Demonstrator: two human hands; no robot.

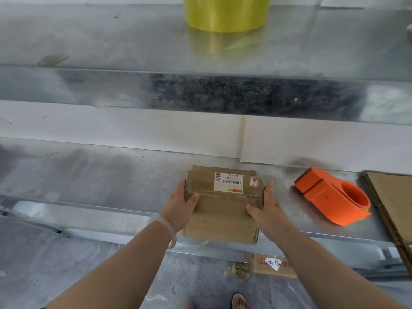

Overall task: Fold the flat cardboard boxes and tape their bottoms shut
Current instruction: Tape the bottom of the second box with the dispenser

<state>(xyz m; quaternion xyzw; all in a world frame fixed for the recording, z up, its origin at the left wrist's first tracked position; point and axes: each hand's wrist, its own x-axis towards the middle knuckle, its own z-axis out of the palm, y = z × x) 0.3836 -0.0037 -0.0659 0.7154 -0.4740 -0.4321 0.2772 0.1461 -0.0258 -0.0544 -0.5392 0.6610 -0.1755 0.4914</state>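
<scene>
A stack of flat brown cardboard boxes (223, 210) lies on the lower metal shelf (111, 175), near its front edge. The top one bears a white barcode label and clear tape. My left hand (181, 202) grips the stack's left edge, thumb on top. On the right edge, my right hand (266, 208) holds the stack with its thumb laid over the top face. An orange tape dispenser (332, 197) lies on the shelf to the right of the stack, a hand's width from my right hand.
A large yellow tape roll (226, 13) stands on the upper metal shelf. More flat cardboard (392, 204) lies at the shelf's right end. A cardboard scrap with a white note (270, 264) lies on the grey floor below, and a sandalled foot (239, 302) shows at the bottom.
</scene>
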